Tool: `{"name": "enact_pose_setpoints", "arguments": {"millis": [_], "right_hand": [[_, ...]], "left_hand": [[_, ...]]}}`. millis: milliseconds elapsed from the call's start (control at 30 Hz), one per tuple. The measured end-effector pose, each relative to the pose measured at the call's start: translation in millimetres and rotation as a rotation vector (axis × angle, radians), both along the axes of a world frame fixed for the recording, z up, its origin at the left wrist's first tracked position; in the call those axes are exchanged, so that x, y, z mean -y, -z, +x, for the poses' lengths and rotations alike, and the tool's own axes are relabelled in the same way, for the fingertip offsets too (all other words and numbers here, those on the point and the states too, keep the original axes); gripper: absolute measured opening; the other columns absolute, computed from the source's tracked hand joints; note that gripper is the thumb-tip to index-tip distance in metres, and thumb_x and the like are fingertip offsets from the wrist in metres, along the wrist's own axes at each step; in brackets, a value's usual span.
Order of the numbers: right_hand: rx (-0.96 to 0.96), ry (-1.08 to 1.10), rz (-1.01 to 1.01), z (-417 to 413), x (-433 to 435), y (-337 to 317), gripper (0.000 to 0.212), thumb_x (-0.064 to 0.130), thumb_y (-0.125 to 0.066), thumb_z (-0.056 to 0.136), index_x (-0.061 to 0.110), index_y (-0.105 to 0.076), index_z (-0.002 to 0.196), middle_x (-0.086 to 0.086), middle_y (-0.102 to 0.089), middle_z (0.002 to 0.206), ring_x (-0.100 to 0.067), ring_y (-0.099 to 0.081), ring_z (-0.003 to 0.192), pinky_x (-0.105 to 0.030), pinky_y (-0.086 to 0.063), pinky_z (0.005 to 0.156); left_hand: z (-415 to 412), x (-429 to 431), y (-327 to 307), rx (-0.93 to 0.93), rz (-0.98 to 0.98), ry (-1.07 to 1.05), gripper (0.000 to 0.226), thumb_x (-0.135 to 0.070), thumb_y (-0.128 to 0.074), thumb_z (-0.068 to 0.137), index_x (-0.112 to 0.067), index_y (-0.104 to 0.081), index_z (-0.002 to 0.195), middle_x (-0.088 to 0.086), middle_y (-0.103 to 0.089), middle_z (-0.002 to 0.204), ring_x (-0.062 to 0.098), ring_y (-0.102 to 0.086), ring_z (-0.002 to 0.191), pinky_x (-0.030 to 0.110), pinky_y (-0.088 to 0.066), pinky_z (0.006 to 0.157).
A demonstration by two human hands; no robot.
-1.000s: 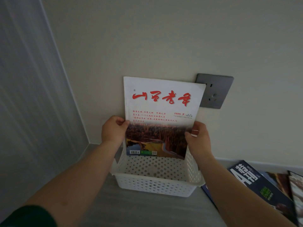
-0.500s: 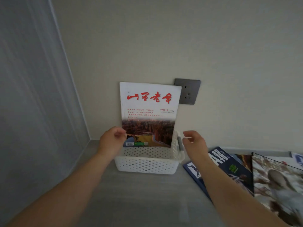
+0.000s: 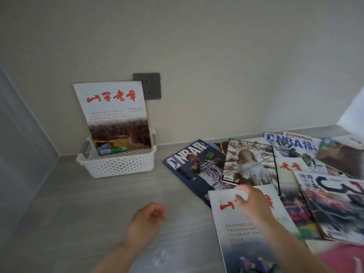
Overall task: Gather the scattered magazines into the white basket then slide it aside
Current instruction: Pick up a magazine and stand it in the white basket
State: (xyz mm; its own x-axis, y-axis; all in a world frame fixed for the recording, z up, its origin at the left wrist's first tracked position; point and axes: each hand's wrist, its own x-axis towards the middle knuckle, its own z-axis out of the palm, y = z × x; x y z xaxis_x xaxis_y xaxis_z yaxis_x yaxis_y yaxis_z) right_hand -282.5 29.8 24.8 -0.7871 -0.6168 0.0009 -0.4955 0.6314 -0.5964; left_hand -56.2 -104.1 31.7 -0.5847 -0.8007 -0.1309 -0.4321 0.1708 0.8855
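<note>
The white basket (image 3: 122,164) sits on the grey surface near the back left corner. A white magazine with red characters (image 3: 114,115) stands upright in it, leaning on the wall. Several magazines lie scattered at the right, among them a dark NBA magazine (image 3: 197,166) and a white magazine with red characters (image 3: 246,229) at the front. My right hand (image 3: 250,203) hovers over that front magazine, fingers spread, holding nothing. My left hand (image 3: 147,219) is loosely curled above the bare surface, empty.
A grey wall socket (image 3: 149,85) is behind the standing magazine. A grey side panel (image 3: 19,154) closes the left. The wall runs along the back. A pink item (image 3: 346,259) shows at the bottom right corner.
Both hands have let go of the magazine, which now stands in the basket. My hands pulled back toward me and the view swung right onto the scattered pile; my right hand reached over the front magazine.
</note>
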Motion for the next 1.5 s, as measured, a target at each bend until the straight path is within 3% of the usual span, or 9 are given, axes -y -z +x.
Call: {"name": "enact_pose_setpoints", "arguments": {"millis": [167,233,400,600,767,1000,1233,1433,1500], "right_hand": [[-0.012,0.103,0.202,-28,-70,21,0.042,0.021,-0.054,0.084,0.014,-0.045,0.125,-0.006,-0.047,0.135,-0.023,-0.04,0.125,-0.035,-0.028,0.108],[0.079,0.112,0.185,-35,-84,24,0.045,0.019,-0.056,0.084,0.011,-0.042,0.127,-0.009,-0.047,0.133,-0.023,-0.042,0.123,-0.034,-0.031,0.105],[0.235,0.147,0.044,-49,-96,23,0.044,0.008,-0.054,0.084,0.008,-0.043,0.126,-0.011,-0.051,0.129,-0.024,-0.051,0.113,-0.032,-0.043,0.09],[0.436,0.233,-0.111,-65,-99,20,0.04,0.002,-0.046,0.083,0.009,-0.046,0.123,-0.01,-0.055,0.126,-0.018,-0.049,0.089,-0.018,-0.038,0.042],[0.482,0.242,-0.123,-73,-100,21,0.043,0.01,-0.051,0.084,0.008,-0.043,0.126,-0.011,-0.05,0.133,-0.013,-0.046,0.09,-0.02,-0.034,0.054],[0.564,0.173,-0.167,-73,-92,4,0.03,0.017,-0.054,0.085,0.007,-0.052,0.114,-0.005,-0.062,0.104,-0.013,-0.057,0.077,-0.019,-0.048,0.052],[0.618,0.014,-0.345,-52,-48,-40,0.019,0.006,-0.054,0.084,0.011,-0.06,0.101,-0.006,-0.064,0.101,-0.014,-0.06,0.081,-0.024,-0.047,0.065],[0.475,-0.141,-0.525,-12,23,-98,0.026,0.002,-0.054,0.083,0.026,-0.061,0.074,0.007,-0.064,0.077,-0.011,-0.058,0.062,-0.011,-0.044,0.037],[0.436,-0.199,-0.581,4,49,-114,0.03,0.003,-0.055,0.083,0.028,-0.059,0.069,0.013,-0.063,0.072,-0.006,-0.057,0.06,-0.011,-0.045,0.037]], "left_hand": [[-40,-66,21,0.102,0.14,0.079,0.022,-0.003,-0.059,0.079,-0.022,-0.056,0.069,-0.003,-0.06,0.069,-0.006,-0.054,0.049,0.005,-0.038,0.048],[-57,-84,25,0.139,0.2,0.072,0.011,-0.008,-0.059,0.08,-0.015,-0.06,0.088,0.002,-0.06,0.088,0.01,-0.057,0.07,0.015,-0.043,0.059],[-87,-108,29,0.22,0.25,0.051,0.038,-0.013,-0.055,0.082,-0.009,-0.045,0.119,0.005,-0.051,0.116,0.025,-0.056,0.101,0.033,-0.048,0.085],[-106,-123,34,0.297,0.326,0.01,0.052,-0.004,-0.056,0.08,-0.003,-0.032,0.126,0.011,-0.057,0.11,0.025,-0.057,0.091,0.027,-0.049,0.059],[-111,-135,33,0.389,0.2,0.093,0.026,-0.002,-0.047,0.084,-0.015,-0.036,0.104,0.011,-0.055,0.124,0.026,-0.055,0.108,0.022,-0.051,0.061],[-99,-124,-3,-0.054,0.121,0.067,0.029,0.002,-0.042,0.087,-0.026,-0.038,0.093,-0.001,-0.064,0.093,0.014,-0.058,0.085,0.005,-0.045,0.058],[-71,-76,-50,-0.279,-0.055,-0.115,0.028,0.002,-0.045,0.087,-0.024,-0.042,0.095,-0.01,-0.059,0.088,0.007,-0.055,0.083,0.02,-0.041,0.073],[-38,-9,-89,-0.333,-0.299,-0.279,0.029,-0.003,-0.047,0.087,-0.029,-0.042,0.096,-0.016,-0.056,0.087,0.006,-0.053,0.082,0.005,-0.037,0.061],[-28,16,-103,-0.32,-0.357,-0.38,0.025,-0.004,-0.051,0.085,-0.027,-0.046,0.094,-0.011,-0.057,0.091,0.012,-0.054,0.085,0.015,-0.04,0.066]]}}
